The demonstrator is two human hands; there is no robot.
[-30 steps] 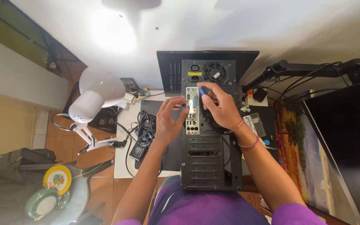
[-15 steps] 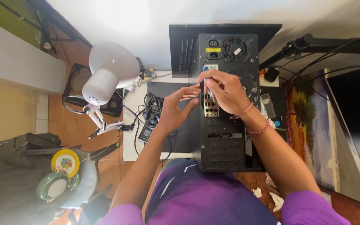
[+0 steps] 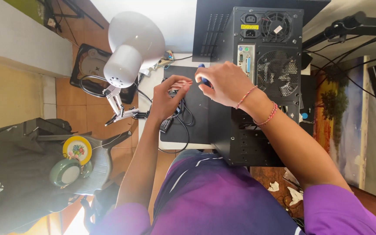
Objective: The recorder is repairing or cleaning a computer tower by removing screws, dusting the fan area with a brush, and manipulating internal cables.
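Observation:
A black desktop computer case (image 3: 268, 56) lies on a small table with its rear panel facing up. My right hand (image 3: 223, 82) is closed around a blue-handled screwdriver (image 3: 201, 73) at the case's left edge, just off the port panel. My left hand (image 3: 167, 96) is close beside it, fingers pinched toward the screwdriver's tip; whether it holds anything small I cannot tell. Both hands hover over a black mat (image 3: 201, 117) with a bundle of black cables (image 3: 183, 111) on it.
A white desk lamp (image 3: 129, 48) on a jointed arm leans over the table's left side. A grey chair (image 3: 27, 161) with a green and yellow round object (image 3: 72, 163) stands at the left. A monitor arm and cables (image 3: 349, 30) are at the right.
Both hands have moved left off the rear port panel to the case's left edge over the black mat. The camera has come closer and shifted.

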